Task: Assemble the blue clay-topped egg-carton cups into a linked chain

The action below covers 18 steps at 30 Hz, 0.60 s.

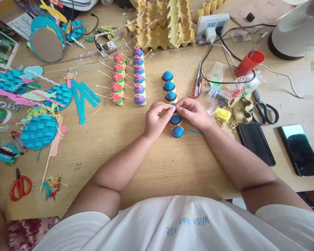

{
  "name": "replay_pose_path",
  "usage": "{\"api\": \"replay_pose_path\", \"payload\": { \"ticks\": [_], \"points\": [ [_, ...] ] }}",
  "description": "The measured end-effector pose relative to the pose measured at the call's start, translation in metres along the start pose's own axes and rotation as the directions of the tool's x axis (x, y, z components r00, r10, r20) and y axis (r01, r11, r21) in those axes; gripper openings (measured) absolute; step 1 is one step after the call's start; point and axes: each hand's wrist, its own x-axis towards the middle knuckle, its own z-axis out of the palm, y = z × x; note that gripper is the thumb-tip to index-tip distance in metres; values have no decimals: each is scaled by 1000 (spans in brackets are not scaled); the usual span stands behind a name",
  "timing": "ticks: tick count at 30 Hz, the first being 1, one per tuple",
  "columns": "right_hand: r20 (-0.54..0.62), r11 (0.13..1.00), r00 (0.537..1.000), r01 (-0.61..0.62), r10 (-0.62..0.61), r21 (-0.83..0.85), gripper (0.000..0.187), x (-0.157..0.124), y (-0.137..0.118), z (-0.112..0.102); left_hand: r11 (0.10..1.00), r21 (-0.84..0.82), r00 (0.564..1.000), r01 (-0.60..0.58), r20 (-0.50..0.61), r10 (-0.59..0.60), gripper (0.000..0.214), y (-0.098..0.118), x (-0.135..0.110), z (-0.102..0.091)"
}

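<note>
Beneath everything, a pale wooden table (pixel 131 167), strewn with craft pieces. At the far edge, stacked yellow egg cartons (pixel 154 38). On the right, two dark-screened phones (pixel 255 143), set side by side and apart. On the left, blue woven discs (pixel 39 132), among paper shapes and strips. At the centre, a row of six blue domes (pixel 177 131) with dark rims, running away from the body. To its left, well apart, a red-and-purple row (pixel 116 98) and, beside that, a purple-and-blue row (pixel 139 99). Above the fourth dome from the far end, partly hiding it, the left hand (pixel 158 116) and right hand (pixel 195 111), both with fingers bent, thumb and forefinger drawn nearly together, fingertips touching or almost touching; impossible to tell of anything small pinched between. Past the right hand, black-handled scissors (pixel 265 109), a tilted red cup (pixel 249 63), a red utility knife (pixel 198 83), and a yellow lump (pixel 223 114). Smallest of all, thin pins (pixel 103 96) with coloured tips, jutting from the two painted rows.
</note>
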Motion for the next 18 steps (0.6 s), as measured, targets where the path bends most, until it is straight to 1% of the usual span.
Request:
{"api": "replay_pose_path", "payload": {
  "ticks": [3,6,18],
  "points": [
    [-14,1000,1000,-5,6,21,48,0,1,0,990,116,996,-80,-24,83,13,0,0,-1],
    [-19,1000,1000,-3,3,23,47,0,2,0,978,174,992,-114,-31,121,13,0,0,-2],
    [-32,1000,999,-12,12,16,50,1,2,0,954,243,982,-178,-16,187,12,0,0,-1]
  ]
}}
